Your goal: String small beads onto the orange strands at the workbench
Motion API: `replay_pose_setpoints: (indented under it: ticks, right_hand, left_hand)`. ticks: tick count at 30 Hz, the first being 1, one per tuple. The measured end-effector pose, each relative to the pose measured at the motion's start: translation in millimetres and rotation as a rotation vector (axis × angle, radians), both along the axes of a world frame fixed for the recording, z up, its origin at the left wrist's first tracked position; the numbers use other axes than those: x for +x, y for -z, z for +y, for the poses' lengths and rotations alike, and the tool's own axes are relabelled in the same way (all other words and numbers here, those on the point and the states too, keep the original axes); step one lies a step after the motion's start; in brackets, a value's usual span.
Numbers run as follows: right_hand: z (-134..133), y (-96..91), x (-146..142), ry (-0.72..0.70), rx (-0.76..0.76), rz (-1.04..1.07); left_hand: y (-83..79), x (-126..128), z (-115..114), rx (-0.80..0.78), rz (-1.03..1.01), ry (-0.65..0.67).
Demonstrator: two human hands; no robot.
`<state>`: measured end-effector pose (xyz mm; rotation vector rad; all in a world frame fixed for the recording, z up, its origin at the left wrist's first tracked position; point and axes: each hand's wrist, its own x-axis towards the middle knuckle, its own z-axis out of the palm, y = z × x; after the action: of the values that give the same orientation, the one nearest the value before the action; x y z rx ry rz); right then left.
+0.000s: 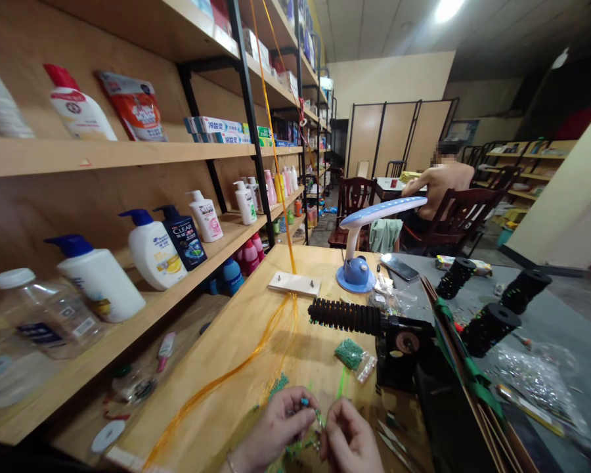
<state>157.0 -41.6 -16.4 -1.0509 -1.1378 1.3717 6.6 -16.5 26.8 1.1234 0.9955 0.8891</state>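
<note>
1. Left hand (273, 427) and right hand (349, 437) sit close together at the near end of the table (320, 266), low in the head view; the left fingers (295, 402) press together, pinching a small teal bead (304, 401); the right fingers (339, 410) curl in toward a green beaded strand (318, 418); whether they pinch it is too small to tell.

2. Judged step: fine pinch work on the strand, with the hands meeting at one small spot; the next move calls for a steady pinch and careful alignment, since the pieces are tiny.

3. Amber cords (217, 374) hang from above the shelves, pass a screwed wooden board (294, 283), and trail loosely across the table toward the hands.

4. Just ahead of the hands lies a bag of green beads (349, 353); a black coiled roller (345, 315) sits on a clamp (398, 348); tweezers (391, 447) lie right of the right hand.

5. Farther out: a blue desk lamp (357, 272) and a phone (400, 267) on the table; black spools (487, 328) on a grey surface (546, 315); bottles of shampoo (152, 249) on a wooden shelf (128, 154) to the left; a seated person (440, 190) at the back.
</note>
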Motion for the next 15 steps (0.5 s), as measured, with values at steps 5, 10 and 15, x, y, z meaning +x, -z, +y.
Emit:
replay_pose_setpoints:
  ticks: [5,10,15]
  right_hand:
    - [0.1,-1.9,0.7,0.005,-0.006,-0.01]
    - [0.2,-2.9,1.9,-0.016,-0.018,0.001]
    - [2.4,3.5,1.5,0.024,0.042,-0.065]
  left_hand:
    - [-0.4,-0.3,-0.7,0.008,0.005,0.014]
    - [0.3,-1.6,-1.1,0.013,-0.003,0.025]
    - [-5.4,-0.2,-2.4,0.011,0.013,0.031]
